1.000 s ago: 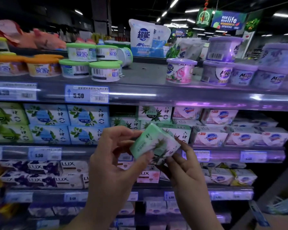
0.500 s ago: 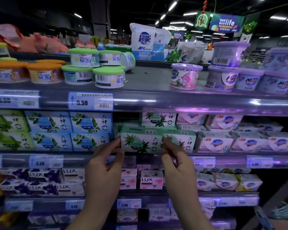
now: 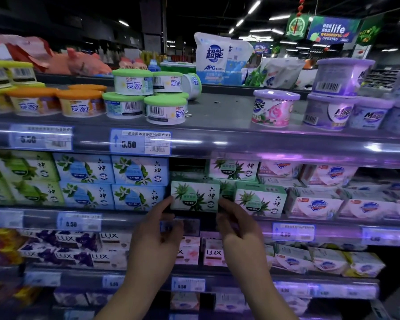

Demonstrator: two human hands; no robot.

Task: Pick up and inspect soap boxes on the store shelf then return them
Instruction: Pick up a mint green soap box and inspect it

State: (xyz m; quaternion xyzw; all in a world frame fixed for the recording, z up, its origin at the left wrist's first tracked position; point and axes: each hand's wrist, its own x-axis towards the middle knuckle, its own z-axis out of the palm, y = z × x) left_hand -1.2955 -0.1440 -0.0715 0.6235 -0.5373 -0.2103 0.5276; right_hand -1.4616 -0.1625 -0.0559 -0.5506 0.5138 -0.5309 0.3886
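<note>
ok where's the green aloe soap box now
Head view, mid-frame: the green aloe soap box sits on the second shelf, between blue soap boxes on its left and a matching green box on its right.

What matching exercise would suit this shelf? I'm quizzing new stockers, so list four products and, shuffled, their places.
Things:
1. green aloe soap box
2. green-lidded tubs
3. purple Lux boxes
4. blue soap boxes

Places:
A. top shelf
B. between the fingertips of the left hand and right hand
C. third shelf down
D. second shelf, left of the aloe box

Pairs: 1-B, 2-A, 3-C, 4-D.
</note>
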